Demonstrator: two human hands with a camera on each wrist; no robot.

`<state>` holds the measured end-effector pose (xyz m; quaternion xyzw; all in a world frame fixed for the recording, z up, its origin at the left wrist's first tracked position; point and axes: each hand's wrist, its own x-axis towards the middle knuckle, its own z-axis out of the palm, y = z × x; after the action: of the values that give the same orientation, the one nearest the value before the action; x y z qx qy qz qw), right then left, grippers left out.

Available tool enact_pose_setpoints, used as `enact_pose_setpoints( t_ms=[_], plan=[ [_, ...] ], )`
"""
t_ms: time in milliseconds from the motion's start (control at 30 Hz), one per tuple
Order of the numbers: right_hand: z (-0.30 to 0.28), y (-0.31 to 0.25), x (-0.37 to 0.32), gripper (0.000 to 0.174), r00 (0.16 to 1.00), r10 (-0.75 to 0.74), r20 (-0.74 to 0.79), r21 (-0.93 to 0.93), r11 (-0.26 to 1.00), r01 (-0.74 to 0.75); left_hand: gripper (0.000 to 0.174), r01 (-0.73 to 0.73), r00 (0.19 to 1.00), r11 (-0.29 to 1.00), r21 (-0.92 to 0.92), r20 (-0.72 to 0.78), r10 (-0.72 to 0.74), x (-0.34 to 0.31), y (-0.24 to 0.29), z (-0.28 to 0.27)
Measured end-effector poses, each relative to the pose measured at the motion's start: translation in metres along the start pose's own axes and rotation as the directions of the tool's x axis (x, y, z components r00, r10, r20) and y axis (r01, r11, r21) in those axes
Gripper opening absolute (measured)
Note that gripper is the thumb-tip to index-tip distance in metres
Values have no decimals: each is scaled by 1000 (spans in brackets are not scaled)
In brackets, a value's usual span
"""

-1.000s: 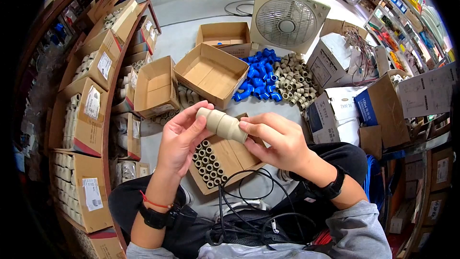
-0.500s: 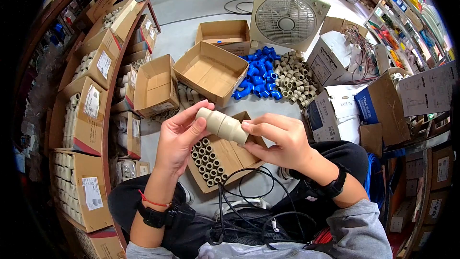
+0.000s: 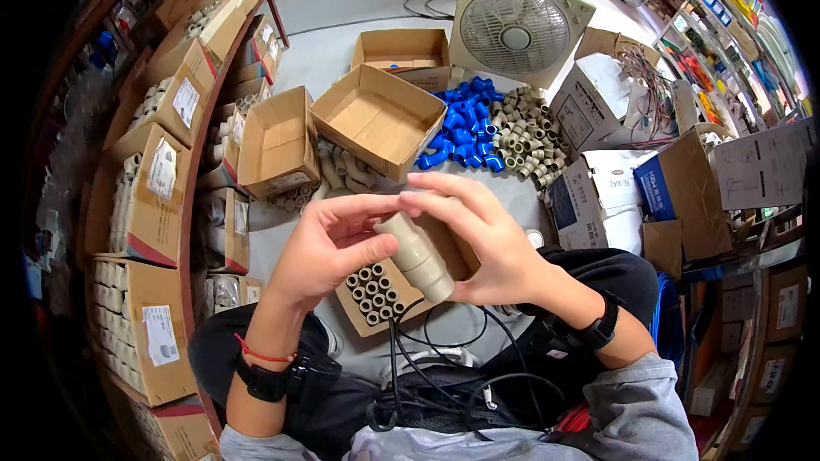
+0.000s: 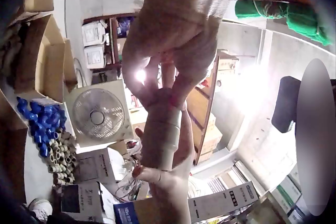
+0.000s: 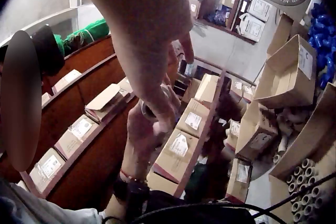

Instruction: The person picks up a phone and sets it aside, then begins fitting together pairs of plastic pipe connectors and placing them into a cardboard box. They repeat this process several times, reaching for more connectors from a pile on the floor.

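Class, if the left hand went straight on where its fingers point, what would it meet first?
Probably the right hand: its fingertips lie beside those of the left hand, though whether they touch is unclear.

A hand could pass over the floor [image 3: 536, 209] between the carton of upright fittings [image 3: 461, 248] and the white box [image 3: 611, 192]. Black cables [image 3: 394, 358] obstructed the carton's near edge; blue elbow fittings [image 3: 465, 124] lay beyond its far edge.

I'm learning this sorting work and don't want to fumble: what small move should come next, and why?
Probably lower the beige fitting toward the carton: the left hand and right hand hold it tilted above, and other fittings stand in rows inside.
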<state>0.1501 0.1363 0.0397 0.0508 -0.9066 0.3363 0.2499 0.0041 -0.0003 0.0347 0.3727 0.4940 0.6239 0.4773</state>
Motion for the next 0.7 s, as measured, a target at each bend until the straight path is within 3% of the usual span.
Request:
enact_pose_setpoints(
  t_ms=[67,100,200,233,367,433,533,600,700],
  plan=[
    [2,-2,2,77,998,-16,53,-17,1000,17,37,43,999,999,8,9,-43,-2,0,1],
    [3,-2,3,76,997,-37,62,-9,999,38,48,45,999,999,-11,2,-45,-2,1,4],
    [6,-1,1,74,992,-49,115,-24,998,52,59,85,996,995,-60,18,-84,-1,6,9],
    [7,0,1,74,992,-34,122,7,999,33,63,124,992,991,-41,37,-122,-2,8,8],
    [4,2,0,78,993,94,64,39,995,-97,68,44,996,996,-73,-75,-50,3,-4,8],
    [4,3,2,77,986,163,-45,49,986,-161,75,23,998,998,60,-62,-19,2,-4,9],
    [3,2,3,77,934,356,-33,157,925,-347,86,-43,999,949,314,-9,48,1,-4,13],
    [2,4,1,77,935,354,-15,93,931,-352,85,-113,993,860,497,33,112,0,-4,18],
    [6,8,-3,79,954,300,-3,-13,954,-300,85,-170,982,787,593,32,188,2,-4,21]
  ],
)
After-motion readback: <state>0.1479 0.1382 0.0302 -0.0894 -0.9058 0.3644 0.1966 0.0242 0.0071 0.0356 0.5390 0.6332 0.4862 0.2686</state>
